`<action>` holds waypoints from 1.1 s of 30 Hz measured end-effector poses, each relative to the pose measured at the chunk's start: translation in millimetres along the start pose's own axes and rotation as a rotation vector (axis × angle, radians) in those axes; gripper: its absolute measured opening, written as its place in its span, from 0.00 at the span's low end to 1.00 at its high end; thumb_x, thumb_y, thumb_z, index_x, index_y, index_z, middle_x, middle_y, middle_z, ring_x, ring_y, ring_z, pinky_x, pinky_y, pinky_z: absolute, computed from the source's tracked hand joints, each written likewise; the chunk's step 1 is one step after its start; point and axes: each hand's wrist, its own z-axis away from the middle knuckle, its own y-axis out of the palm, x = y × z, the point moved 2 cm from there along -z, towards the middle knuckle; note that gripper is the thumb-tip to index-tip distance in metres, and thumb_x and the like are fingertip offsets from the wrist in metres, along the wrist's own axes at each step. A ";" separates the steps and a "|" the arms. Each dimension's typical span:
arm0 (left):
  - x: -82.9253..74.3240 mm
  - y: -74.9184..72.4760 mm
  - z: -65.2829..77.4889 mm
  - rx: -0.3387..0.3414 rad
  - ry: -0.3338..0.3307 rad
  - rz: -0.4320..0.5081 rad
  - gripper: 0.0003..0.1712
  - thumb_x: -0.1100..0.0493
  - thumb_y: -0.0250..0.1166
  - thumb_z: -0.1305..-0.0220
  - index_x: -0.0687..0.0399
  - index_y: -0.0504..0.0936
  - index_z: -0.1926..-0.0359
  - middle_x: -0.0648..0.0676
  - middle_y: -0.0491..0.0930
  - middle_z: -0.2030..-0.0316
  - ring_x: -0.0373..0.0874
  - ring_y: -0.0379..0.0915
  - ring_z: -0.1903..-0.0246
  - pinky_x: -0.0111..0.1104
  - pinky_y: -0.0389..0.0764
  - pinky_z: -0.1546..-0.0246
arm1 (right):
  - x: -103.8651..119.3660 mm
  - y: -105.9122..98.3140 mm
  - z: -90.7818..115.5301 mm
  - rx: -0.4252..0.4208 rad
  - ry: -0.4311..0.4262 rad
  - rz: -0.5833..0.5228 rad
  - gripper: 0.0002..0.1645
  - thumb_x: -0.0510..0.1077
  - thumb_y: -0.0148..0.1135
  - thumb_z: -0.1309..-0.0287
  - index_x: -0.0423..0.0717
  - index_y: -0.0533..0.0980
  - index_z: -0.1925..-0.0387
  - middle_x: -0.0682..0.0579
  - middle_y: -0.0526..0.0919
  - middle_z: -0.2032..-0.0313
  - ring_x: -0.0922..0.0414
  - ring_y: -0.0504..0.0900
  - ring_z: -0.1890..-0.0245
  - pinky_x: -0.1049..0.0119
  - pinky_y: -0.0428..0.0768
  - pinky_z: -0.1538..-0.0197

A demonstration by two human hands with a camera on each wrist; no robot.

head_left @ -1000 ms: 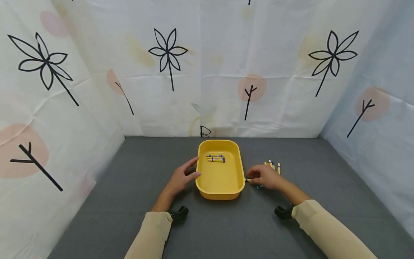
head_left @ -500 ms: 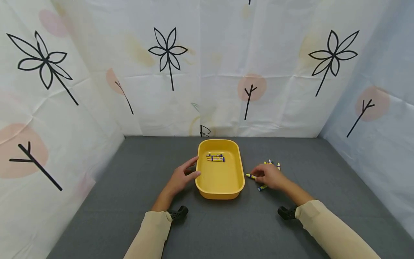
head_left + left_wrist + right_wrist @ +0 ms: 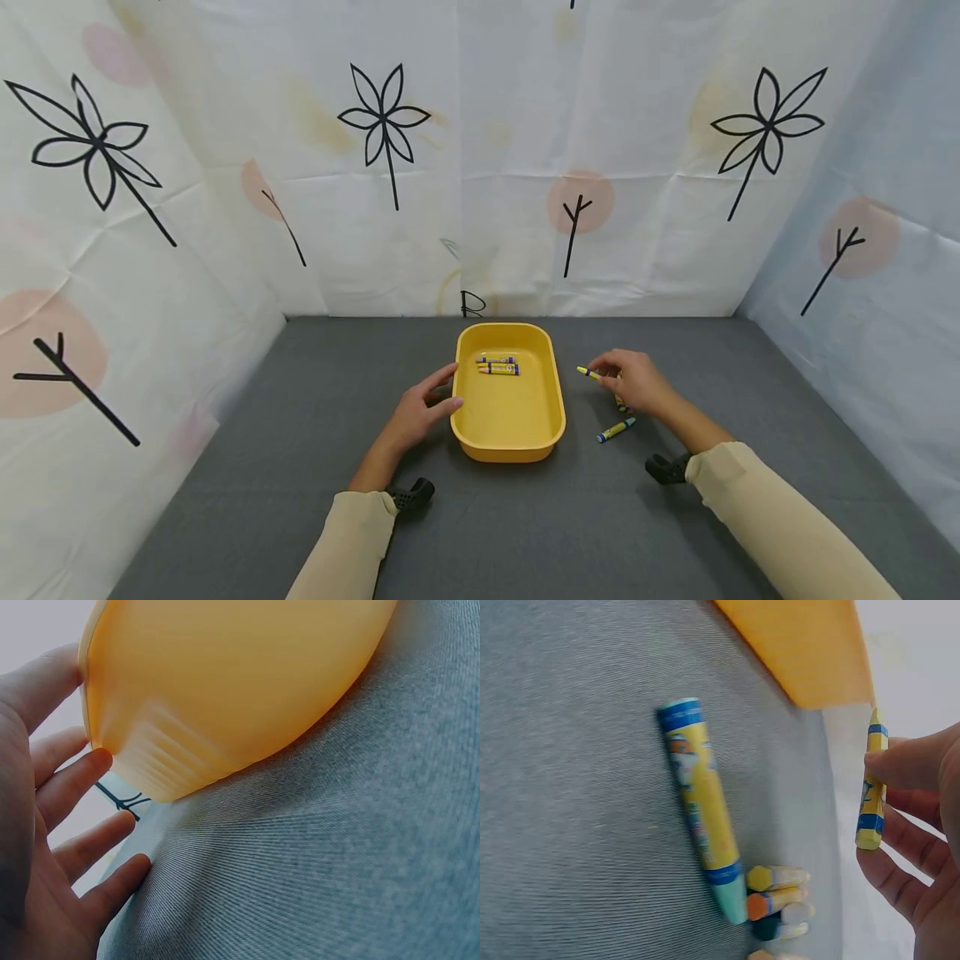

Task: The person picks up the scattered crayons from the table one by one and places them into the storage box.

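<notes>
My right hand (image 3: 636, 383) pinches a yellow crayon (image 3: 873, 802) between thumb and fingers, raised over the table to the right of the yellow tray (image 3: 506, 425). In the right wrist view its pointed tip overlaps the tray's lower corner. My left hand (image 3: 414, 415) rests against the tray's left side, its spread fingertips (image 3: 99, 759) at the rim and wall. Inside the tray several crayons (image 3: 499, 370) lie sideways near the far end. A pale green crayon (image 3: 617, 430) with a yellow and blue wrapper lies on the table below my right hand.
A group of loose crayons (image 3: 776, 900) lies beyond the green one, largely hidden behind my right hand in the head view. Grey cloth (image 3: 495, 533) covers the table. White printed fabric (image 3: 495, 150) hangs behind and along both sides.
My right hand has lifted the yellow crayon off the table, moving away from the person and slightly right. The green crayon now shows fully. My left hand stays at the tray.
</notes>
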 end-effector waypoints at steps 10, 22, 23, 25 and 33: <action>-1.1 -0.4 0.9 -0.003 -0.012 0.002 0.35 0.54 0.65 0.34 0.42 0.66 0.28 0.56 0.66 0.33 0.60 0.69 0.41 0.55 0.71 0.44 | 14.6 -5.9 -15.7 -0.066 -0.054 0.009 0.12 0.33 0.63 0.40 0.38 0.80 0.53 0.48 0.80 0.62 0.51 0.77 0.63 0.54 0.77 0.61; -1.0 -1.1 1.6 -0.005 0.003 0.006 0.35 0.51 0.66 0.36 0.39 0.67 0.29 0.54 0.67 0.33 0.57 0.71 0.43 0.54 0.72 0.45 | 44.3 5.4 -43.8 -0.043 -0.124 0.013 0.12 0.33 0.64 0.40 0.39 0.81 0.54 0.48 0.81 0.60 0.52 0.78 0.62 0.56 0.78 0.59; -0.8 -1.1 1.6 -0.004 0.005 0.006 0.35 0.51 0.66 0.36 0.40 0.67 0.29 0.54 0.68 0.34 0.57 0.71 0.43 0.54 0.72 0.45 | 47.4 6.8 -45.6 -0.032 -0.130 0.014 0.12 0.34 0.64 0.40 0.39 0.81 0.54 0.48 0.81 0.60 0.52 0.78 0.62 0.56 0.78 0.59; -0.8 -1.1 1.7 -0.004 0.005 0.007 0.35 0.51 0.66 0.36 0.40 0.67 0.29 0.54 0.67 0.33 0.57 0.71 0.42 0.54 0.72 0.45 | 53.2 9.0 -49.4 -0.011 -0.143 0.024 0.12 0.33 0.64 0.40 0.40 0.82 0.54 0.48 0.81 0.60 0.52 0.78 0.62 0.56 0.78 0.58; -2.9 -2.1 3.3 0.005 0.001 0.032 0.36 0.53 0.65 0.35 0.43 0.65 0.28 0.56 0.66 0.32 0.59 0.70 0.42 0.55 0.71 0.45 | 73.1 18.0 -64.0 0.072 -0.161 0.080 0.12 0.34 0.63 0.39 0.43 0.82 0.53 0.50 0.81 0.61 0.53 0.78 0.61 0.57 0.79 0.57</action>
